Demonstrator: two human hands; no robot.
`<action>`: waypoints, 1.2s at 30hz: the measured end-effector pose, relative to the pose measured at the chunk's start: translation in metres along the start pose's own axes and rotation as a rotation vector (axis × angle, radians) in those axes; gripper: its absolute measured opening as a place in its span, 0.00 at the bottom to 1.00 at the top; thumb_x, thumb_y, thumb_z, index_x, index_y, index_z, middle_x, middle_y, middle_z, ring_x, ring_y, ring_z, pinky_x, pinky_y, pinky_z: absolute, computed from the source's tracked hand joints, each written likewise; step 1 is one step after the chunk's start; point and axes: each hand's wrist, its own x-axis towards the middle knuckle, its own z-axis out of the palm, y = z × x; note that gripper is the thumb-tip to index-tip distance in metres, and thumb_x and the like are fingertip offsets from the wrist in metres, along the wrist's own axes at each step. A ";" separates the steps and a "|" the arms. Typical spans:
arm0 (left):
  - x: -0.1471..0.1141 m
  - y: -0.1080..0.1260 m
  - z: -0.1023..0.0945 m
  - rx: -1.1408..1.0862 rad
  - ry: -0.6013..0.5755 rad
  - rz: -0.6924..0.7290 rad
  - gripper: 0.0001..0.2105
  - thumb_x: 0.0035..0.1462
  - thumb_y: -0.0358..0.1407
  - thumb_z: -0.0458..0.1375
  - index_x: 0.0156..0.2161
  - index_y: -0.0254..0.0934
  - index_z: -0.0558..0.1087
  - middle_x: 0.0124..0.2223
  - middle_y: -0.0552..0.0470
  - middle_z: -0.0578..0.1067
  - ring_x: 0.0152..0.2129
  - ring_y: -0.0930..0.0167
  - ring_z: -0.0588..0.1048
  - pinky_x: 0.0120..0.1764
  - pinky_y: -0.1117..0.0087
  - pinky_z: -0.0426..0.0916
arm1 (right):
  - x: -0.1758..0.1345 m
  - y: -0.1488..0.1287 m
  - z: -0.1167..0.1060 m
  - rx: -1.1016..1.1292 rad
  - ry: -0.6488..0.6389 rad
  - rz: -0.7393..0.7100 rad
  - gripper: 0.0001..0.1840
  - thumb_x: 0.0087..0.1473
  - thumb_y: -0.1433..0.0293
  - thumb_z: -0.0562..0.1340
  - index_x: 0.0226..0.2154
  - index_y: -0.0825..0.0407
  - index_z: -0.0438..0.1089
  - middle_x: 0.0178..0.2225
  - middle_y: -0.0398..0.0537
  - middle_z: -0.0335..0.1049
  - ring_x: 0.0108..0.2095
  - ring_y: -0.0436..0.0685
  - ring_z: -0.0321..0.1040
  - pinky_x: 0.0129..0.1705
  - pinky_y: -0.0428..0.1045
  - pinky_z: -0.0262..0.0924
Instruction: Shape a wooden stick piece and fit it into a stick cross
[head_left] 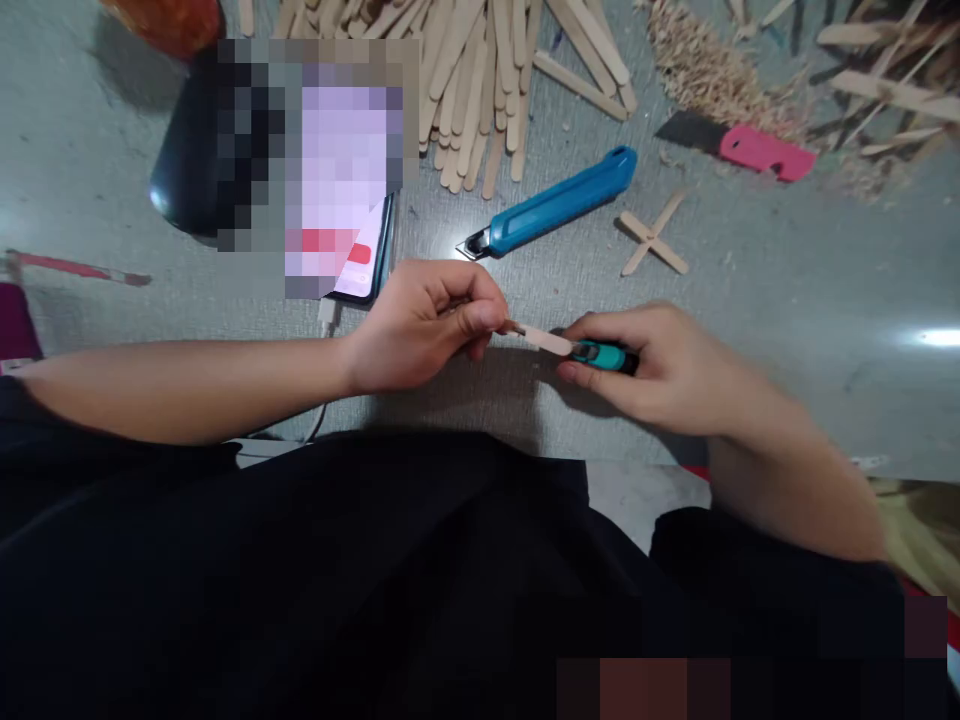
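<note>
My left hand (442,325) is closed in a pinch on one end of a short wooden craft stick (546,341); a small dark brownish bit shows by the fingertips. Wrapped in the fingers of my right hand (652,360) is a teal utility knife (607,357). Its head meets the stick's right end, and I cannot make out how far the blade is into the wood. Beyond the hands lie a blue utility knife (562,202) with its blade showing and two small sticks crossed in an X (651,242).
Many craft sticks (472,90) are heaped at the back. Wood shavings (712,70) lie near a pink folding knife (769,152) with its blade out. A phone (345,180), partly blurred, has a white cable (327,318). At left are a dark rounded object (195,150) and a paintbrush (79,268).
</note>
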 end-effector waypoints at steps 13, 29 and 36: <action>-0.012 0.003 0.004 -0.038 -0.215 -0.042 0.25 0.76 0.56 0.66 0.38 0.34 0.81 0.25 0.51 0.80 0.17 0.77 0.75 0.22 0.77 0.65 | 0.006 -0.001 0.011 0.034 0.099 -0.106 0.09 0.68 0.59 0.69 0.36 0.44 0.79 0.26 0.40 0.74 0.26 0.55 0.68 0.31 0.54 0.60; -0.011 -0.010 0.002 0.126 0.067 0.068 0.13 0.80 0.47 0.60 0.44 0.42 0.71 0.23 0.63 0.61 0.16 0.78 0.54 0.19 0.74 0.48 | 0.003 0.020 -0.001 -0.430 0.453 -0.318 0.10 0.69 0.70 0.66 0.49 0.44 0.82 0.44 0.50 0.88 0.43 0.68 0.84 0.43 0.62 0.73; -0.006 -0.001 0.006 0.107 0.168 0.096 0.12 0.76 0.41 0.64 0.38 0.39 0.75 0.24 0.60 0.63 0.17 0.79 0.55 0.21 0.72 0.52 | 0.000 0.018 -0.006 -0.372 0.405 -0.291 0.11 0.71 0.64 0.66 0.50 0.40 0.84 0.44 0.49 0.88 0.43 0.70 0.85 0.46 0.63 0.74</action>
